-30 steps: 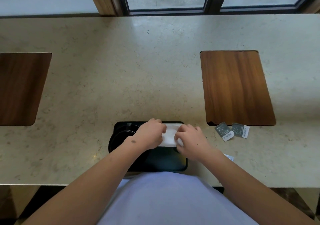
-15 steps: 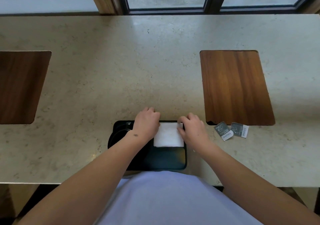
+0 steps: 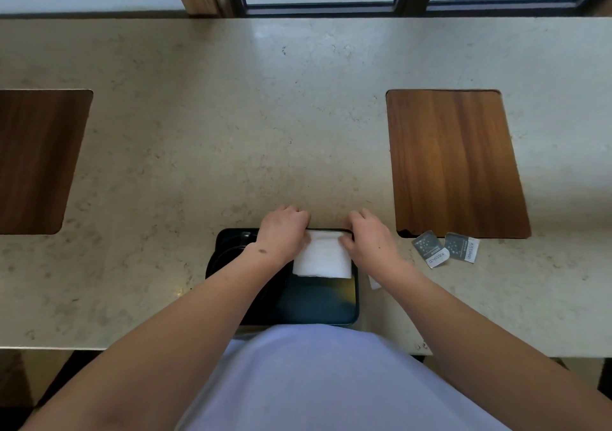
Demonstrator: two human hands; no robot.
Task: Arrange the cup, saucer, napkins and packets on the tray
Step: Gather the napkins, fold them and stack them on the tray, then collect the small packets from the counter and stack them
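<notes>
Folded white napkin held at the far end of the black tray by both hands.

The napkin's far corners are pinched, one by the curled fingers of the left hand and one by those of the right hand, both resting over the tray's far rim. The napkin is laid flat in the tray's right half, its slightly longer side running left to right. Two grey packets are seen on the stone counter, well to the right of the tray.
</notes>
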